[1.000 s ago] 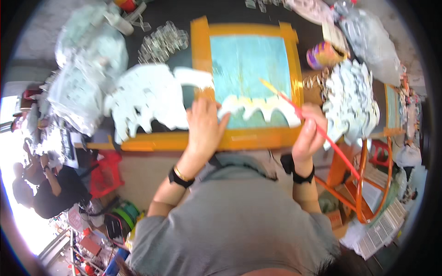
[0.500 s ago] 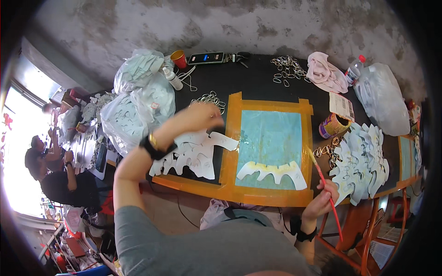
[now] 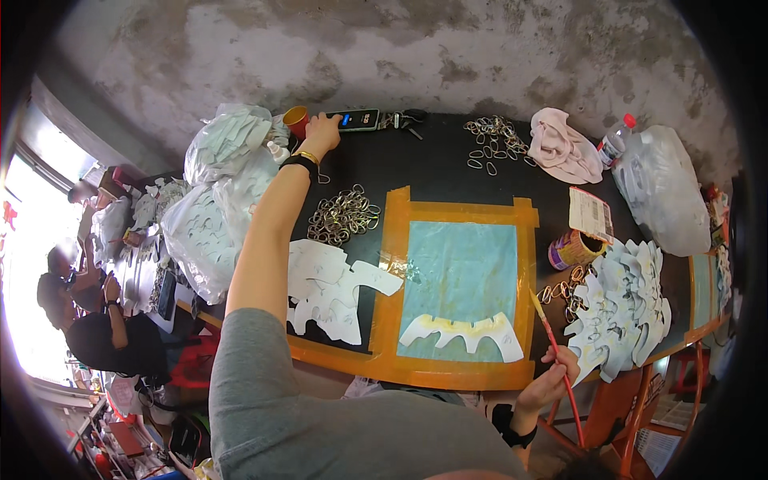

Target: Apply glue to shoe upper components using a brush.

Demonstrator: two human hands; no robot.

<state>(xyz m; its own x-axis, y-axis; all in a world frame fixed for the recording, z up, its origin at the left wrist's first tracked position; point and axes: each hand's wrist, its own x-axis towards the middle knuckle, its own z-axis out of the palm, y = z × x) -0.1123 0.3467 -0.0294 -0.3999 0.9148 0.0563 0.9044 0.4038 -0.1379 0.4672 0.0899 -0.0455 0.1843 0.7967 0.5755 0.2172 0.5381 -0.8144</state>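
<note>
My left arm stretches to the back of the table, where my left hand [image 3: 322, 132] reaches over the left end of a dark phone [image 3: 358, 120] with its fingers out. It looks to be touching the lit screen. A red cup [image 3: 296, 120] stands just beside that hand. My right hand [image 3: 552, 376] is closed on a paintbrush [image 3: 557, 349] with a red handle and yellowish bristles, tip up, at the front edge. A white scalloped cutout [image 3: 464, 326] with yellow smears lies on a blue-green sheet [image 3: 460, 264] bordered by orange tape [image 3: 392, 280].
White cutouts [image 3: 332, 292] lie left of the sheet, below a heap of metal rings [image 3: 344, 214]. To the right are a container [image 3: 574, 250], more stacked cutouts [image 3: 628, 300], a cloth [image 3: 564, 148] and a plastic bag [image 3: 664, 188]. Another person [image 3: 104, 312] works at far left.
My left hand has moved from above the white cutouts to the phone at the back. The ring heap and cutouts are less covered. My right hand keeps the paintbrush.
</note>
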